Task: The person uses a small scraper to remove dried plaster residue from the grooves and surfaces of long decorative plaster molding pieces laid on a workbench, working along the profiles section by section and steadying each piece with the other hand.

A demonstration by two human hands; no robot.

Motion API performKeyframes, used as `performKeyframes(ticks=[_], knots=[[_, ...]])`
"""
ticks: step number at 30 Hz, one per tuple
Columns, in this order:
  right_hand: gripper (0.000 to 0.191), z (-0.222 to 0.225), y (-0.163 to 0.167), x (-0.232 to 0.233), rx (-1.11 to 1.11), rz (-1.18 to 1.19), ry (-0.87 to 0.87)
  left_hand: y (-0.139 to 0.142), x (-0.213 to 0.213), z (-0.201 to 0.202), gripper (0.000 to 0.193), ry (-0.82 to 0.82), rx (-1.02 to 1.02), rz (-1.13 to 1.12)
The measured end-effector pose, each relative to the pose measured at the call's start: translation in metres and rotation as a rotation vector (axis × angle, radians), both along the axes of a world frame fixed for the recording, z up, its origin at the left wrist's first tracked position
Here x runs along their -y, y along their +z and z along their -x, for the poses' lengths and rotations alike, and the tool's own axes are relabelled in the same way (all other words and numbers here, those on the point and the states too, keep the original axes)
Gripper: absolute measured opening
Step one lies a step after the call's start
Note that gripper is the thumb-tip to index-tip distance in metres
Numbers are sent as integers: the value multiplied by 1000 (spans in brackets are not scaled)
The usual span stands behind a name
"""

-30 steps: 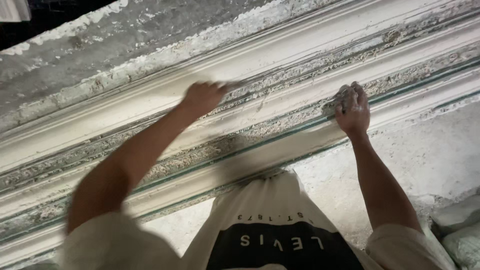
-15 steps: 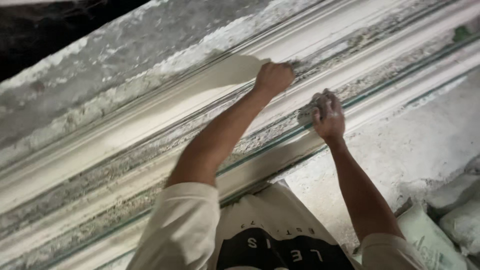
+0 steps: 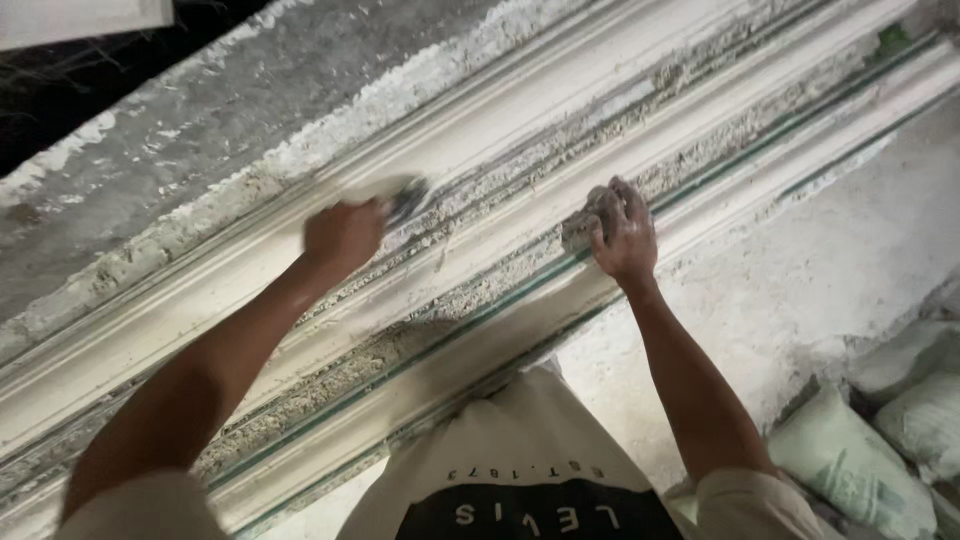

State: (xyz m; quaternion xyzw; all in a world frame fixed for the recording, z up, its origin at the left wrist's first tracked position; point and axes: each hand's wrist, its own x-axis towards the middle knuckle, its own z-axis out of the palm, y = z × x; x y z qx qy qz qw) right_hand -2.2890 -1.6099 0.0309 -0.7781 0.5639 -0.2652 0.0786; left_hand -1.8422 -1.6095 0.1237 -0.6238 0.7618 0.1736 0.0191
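A long white plaster moulding with several ridges and rough, crumbly grooves runs diagonally across the view. My left hand is closed on a small flat tool, blurred by motion, pressed against a smooth upper ridge. My right hand, smeared with plaster, curls over a lower ridge with a grey lump of wet plaster under its fingers. Both arms reach out from my white shirt.
Pale green sacks lie at the bottom right. A rough grey plastered surface spreads beside the moulding on the right. Above the moulding is a crumbly grey band, with a dark gap at the top left.
My left hand swept right along the upper ridge, then came back left and lower. My right hand stayed on the lower ridge.
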Motion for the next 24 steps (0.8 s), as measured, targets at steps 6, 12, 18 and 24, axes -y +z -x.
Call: performKeyframes(ticks=[6,12,18,24], knots=[[51,8,-8,2,-94,25,21,-25,109,166,20,-37,-234,274],[48,7,-3,-4,-28,-104,-20,-26,116,183,17,-58,-284,281],[51,5,2,-1,-41,-92,-46,3,55,66,30,-20,-9,-48],[54,6,8,5,-34,-138,-58,-17,127,176,24,51,-337,-34]])
